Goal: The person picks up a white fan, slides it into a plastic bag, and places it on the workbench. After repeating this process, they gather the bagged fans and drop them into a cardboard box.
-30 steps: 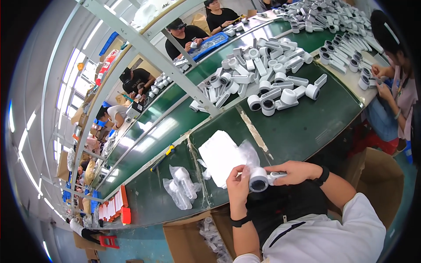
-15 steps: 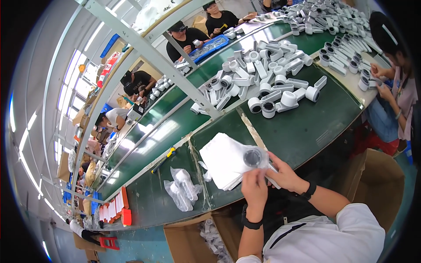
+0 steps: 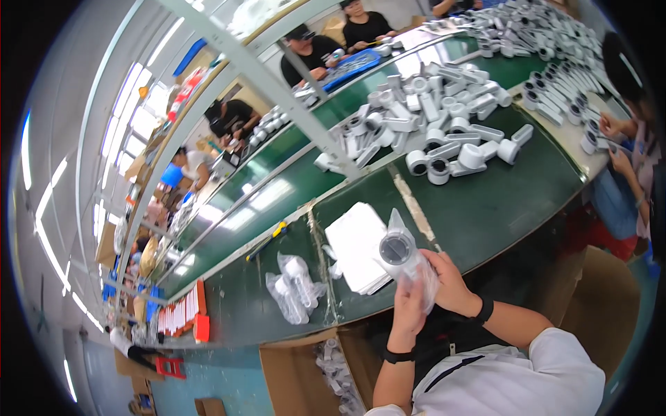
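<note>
Between my hands, over the near edge of the green bench, is a white plastic part with a round head [image 3: 397, 247] and a dark disc in its face. A clear plastic bag [image 3: 395, 220] surrounds it, one corner sticking up past the head. My left hand [image 3: 411, 305] is closed on the bagged handle from below. My right hand [image 3: 451, 286] wraps the bag's right side. Just left of the head lies a stack of white bags or sheets [image 3: 352, 253]. Farther left, bagged white parts [image 3: 297, 288] rest on the bench.
A large heap of loose white parts [image 3: 444, 114] covers the bench's far side. A yellow-handled tool [image 3: 277, 230] lies at its back edge. Below stands an open carton [image 3: 277, 388] holding bagged parts; another carton [image 3: 603, 291] is at my right. A co-worker's hands [image 3: 619, 142] work at far right.
The part's head has gone down into the clear bag, which now encloses it. My left hand has shifted from the bag's edge to the handle. The view has shifted slightly.
</note>
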{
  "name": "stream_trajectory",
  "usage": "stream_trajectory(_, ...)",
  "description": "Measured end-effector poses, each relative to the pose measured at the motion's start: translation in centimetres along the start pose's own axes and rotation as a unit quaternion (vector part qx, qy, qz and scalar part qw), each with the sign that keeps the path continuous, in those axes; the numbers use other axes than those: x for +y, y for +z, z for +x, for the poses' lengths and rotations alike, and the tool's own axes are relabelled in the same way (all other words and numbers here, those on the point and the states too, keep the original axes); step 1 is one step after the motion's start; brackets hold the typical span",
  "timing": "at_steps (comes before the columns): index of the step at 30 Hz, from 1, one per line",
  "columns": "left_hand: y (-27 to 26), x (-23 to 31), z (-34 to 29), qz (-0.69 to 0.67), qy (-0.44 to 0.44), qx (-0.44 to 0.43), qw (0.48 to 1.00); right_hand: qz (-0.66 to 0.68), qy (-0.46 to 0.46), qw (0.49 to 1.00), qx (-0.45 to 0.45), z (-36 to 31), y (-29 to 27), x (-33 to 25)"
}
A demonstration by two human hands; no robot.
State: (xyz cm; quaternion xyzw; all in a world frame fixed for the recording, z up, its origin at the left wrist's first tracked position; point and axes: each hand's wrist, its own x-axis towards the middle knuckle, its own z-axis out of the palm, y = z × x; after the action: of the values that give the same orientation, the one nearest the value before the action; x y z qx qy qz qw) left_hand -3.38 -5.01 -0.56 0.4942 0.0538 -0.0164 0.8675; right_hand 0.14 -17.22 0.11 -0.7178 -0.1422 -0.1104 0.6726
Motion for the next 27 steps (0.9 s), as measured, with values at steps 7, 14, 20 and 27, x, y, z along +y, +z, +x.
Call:
stream_trajectory(7, -3.7, 4.0, -1.1, -0.132, 0.031, 0.012, 0.991, 0.026, -0.005, 0.997, 0.067, 0.4, 0.9, -2.0)
stream_trajectory(14, -13.4, 12.6, -4.3, 0.3, 0.243, 0.42, 0.822, -0.026, 0.019, 0.999, -0.043, -1.1, -2.1, -0.1)
stream_trajectory(20, -27.4, 17.2, -5.0, 0.575, 0.149, 0.554, 0.583, -0.143, -0.035, 0.988, 0.039, 3.6, -6.9, 0.5)
stream_trajectory(27, -27.0, 14.7, -0.2, 0.591, 0.075, 0.478, 0.646, -0.445, -0.099, 0.873, 0.171, 11.8, -14.9, 4.9)
